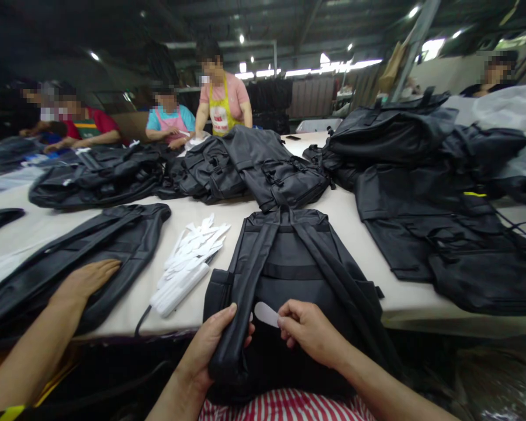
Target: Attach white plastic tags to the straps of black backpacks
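The left hand [210,348] has its fingers [228,313] closed round the lower end of a black padded shoulder strap [241,298], thumb on top, gripping it. The right hand [309,330] pinches a small white oval tag [266,314] between thumb and forefinger, the tag's free end lying just beside the strap. Both hands work over a black fabric backpack [307,263] that lies back-side up, its lower part hanging over the near edge of the pale surface [355,216] toward the person's red-and-white striped shirt [289,408]; its opening cannot be seen, so its contents cannot be told.

Just left of the backpack lies a loose heap of white tags [188,260], close to the near edge. Beyond them a flat black bag [83,251] rests under a co-worker's hand [87,279], which lies open and flat on it. Bare surface shows between the heap and the backpack and in a strip above them. Farther out, piles of black backpacks [254,166] crowd the middle and the right side, with a clear plastic bag [504,114] at the far right. Other people [221,99] work at the far edge.
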A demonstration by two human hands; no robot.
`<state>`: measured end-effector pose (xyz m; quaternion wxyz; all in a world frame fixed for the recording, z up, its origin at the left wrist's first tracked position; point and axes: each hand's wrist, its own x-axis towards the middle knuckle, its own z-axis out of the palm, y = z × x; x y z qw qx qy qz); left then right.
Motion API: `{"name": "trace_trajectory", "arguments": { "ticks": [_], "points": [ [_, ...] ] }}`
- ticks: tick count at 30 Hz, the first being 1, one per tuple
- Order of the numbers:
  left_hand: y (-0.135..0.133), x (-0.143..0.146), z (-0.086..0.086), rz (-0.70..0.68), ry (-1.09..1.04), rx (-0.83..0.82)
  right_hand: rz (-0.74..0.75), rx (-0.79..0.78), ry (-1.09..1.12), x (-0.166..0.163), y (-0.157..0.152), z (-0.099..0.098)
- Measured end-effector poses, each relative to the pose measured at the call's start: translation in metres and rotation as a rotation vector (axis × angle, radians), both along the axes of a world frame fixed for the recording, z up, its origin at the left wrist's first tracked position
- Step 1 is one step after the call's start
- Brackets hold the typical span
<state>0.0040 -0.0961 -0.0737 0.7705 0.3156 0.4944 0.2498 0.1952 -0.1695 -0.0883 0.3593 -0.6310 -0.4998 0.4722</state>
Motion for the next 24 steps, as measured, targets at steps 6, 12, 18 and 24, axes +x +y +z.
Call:
{"name": "trace_trajectory", "arguments": {
  "ticks": [6, 12, 18, 24],
  "points": [
    [-0.002, 0.002, -0.006, -0.092, 0.023, 0.158, -0.025, -0.081, 0.125, -0.021, 0.018, -0.014],
    [-0.011, 0.005, -0.011, -0.053, 0.115, 0.344, -0.075, -0.129, 0.464, -0.038, 0.038, -0.015],
    [-0.005, 0.000, -0.017, -0.052, 0.104, 0.307, -0.070, -0.289, 0.677, -0.029, 0.045, -0.019],
    [-0.004, -0.003, -0.013, -0.070, 0.070, 0.239, -0.006, -0.307, 0.545, -0.034, 0.057, -0.014]
  ]
}}
